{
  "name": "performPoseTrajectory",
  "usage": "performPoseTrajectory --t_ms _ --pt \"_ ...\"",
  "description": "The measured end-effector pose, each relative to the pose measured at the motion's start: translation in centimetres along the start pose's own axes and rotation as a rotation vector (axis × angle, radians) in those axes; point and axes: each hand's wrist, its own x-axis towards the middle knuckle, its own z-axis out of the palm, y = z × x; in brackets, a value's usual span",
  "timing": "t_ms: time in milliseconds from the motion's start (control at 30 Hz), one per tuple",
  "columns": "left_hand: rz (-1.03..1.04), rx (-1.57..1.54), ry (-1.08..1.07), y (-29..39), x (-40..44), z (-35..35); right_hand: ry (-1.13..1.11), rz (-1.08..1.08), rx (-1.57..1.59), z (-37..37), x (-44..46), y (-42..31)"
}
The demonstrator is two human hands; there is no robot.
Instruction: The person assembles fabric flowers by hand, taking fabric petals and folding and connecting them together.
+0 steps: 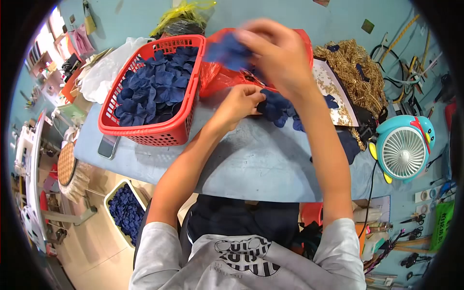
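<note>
My right hand (280,58), smeared by motion, is raised over the far side of the table with a dark blue fabric flower (229,52) in its fingers. Lower down, my left hand (240,104) is closed in a pinch at the edge of some blue fabric petals (276,107) on the table. What lies between its fingertips is too small to make out. Left of both hands stands a red plastic basket (186,130), heaped with blue fabric petals (157,89). A crumpled red plastic bag (215,79) lies behind my hands.
Gold trim (355,67) is piled at the right, beside a white board (333,87) with gold bits. A penguin-shaped fan (403,147) stands at the right edge, its cord hanging down. A phone (108,146) lies by the basket. On the floor sits a bin (112,193) of blue petals.
</note>
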Motion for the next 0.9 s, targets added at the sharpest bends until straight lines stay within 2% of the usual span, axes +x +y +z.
performPoseTrajectory --t_ms 33,67,100,133,233,300,367,467,567,600,700,767,900 --pt "0.003 -0.014 -0.014 0.2 -0.2 0.1 -0.034 -0.015 -0.176 1.2 1.6 0.5" --pt "-0.042 0.039 0.088 0.2 -0.1 0.3 -0.076 0.013 -0.196 2.3 2.7 1.4" --pt "-0.011 0.013 0.086 0.1 -0.1 0.4 -0.121 0.039 -0.216 2.9 3.7 2.1" --pt "0.02 -0.008 0.086 0.0 0.0 0.3 -0.086 -0.117 -0.429 2.5 4.5 3.9" --pt "0.104 0.01 0.037 -0.3 0.3 -0.8 0.047 -0.111 -0.628 -0.8 1.9 3.7" --pt "0.149 0.0 0.009 -0.4 0.5 -0.9 0.19 -0.129 -0.623 -4.0 -1.5 4.3" --pt "0.179 -0.043 0.002 -0.3 0.3 -0.5 0.342 0.004 -0.687 -5.5 -5.1 4.1" --pt "0.138 -0.012 0.052 -0.8 0.5 -0.3 0.249 0.001 -0.535 -6.4 -7.9 5.2" --pt "0.16 0.041 0.063 -0.7 0.3 -0.2 0.355 -0.022 -0.738 -7.1 -9.5 6.6" --pt "0.181 0.12 0.087 -0.7 0.2 -0.2 0.42 0.162 -0.631 -6.8 -10.1 6.5" --pt "0.269 0.399 0.138 -0.2 0.1 0.1 0.333 0.516 -0.102 -6.1 -10.1 5.9" --pt "0.343 0.66 0.137 0.5 -0.4 0.5 0.277 0.469 0.022 -6.0 -10.3 6.2" --pt "0.316 0.369 -0.013 0.1 0.2 -0.3 0.174 0.521 0.186 -7.0 -10.3 5.2"
